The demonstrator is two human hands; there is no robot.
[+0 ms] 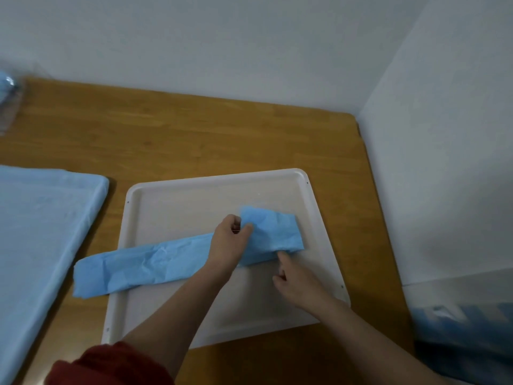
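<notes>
You have bare tabletop (194,129) beyond the tray (216,180); blue paper strip (144,263) crosses the tray, sheet stack (41,232) left, wall (444,162) right.

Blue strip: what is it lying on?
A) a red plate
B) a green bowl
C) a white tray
C: the blue strip lies across the white tray, and its left end sticks out over the wooden table.

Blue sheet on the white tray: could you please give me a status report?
Left hand pinches long blue crinkled sheet at its folded-over end. Right hand presses the fold with one finger. Sheet spans white plastic tray, tail overhanging left rim. Nothing obstructs.
</notes>
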